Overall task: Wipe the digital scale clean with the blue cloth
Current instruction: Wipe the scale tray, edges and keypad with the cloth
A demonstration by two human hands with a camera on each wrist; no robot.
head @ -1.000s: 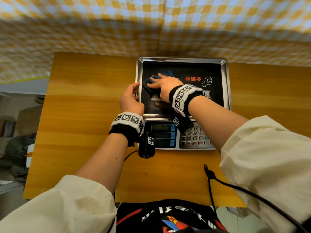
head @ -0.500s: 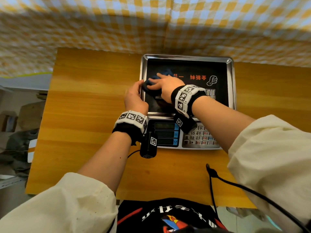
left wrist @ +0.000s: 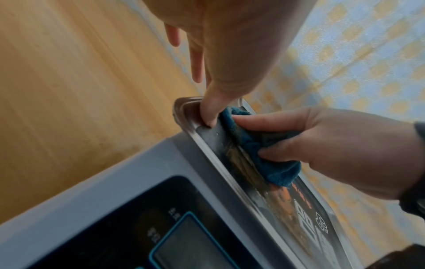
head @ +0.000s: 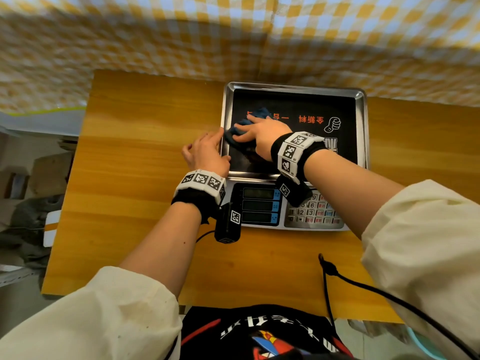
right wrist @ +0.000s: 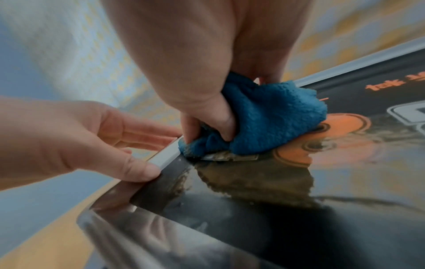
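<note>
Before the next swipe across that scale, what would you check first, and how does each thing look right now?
1. Blue cloth gripped by the right hand: ok, fingers curl round it.
2. Cloth touching the scale's tray: ok, it presses on the dark surface near the left rim.
3. Scale steadied: ok, the left hand rests against the tray's left rim, thumb on its edge.
4. Smear near the cloth gone: not ok, brownish residue shows on the glossy surface.
5. Display switched off: cannot tell, the screens look dark.
6. Keypad clear of the right wrist: not ok, the wristband hangs over it.
</note>
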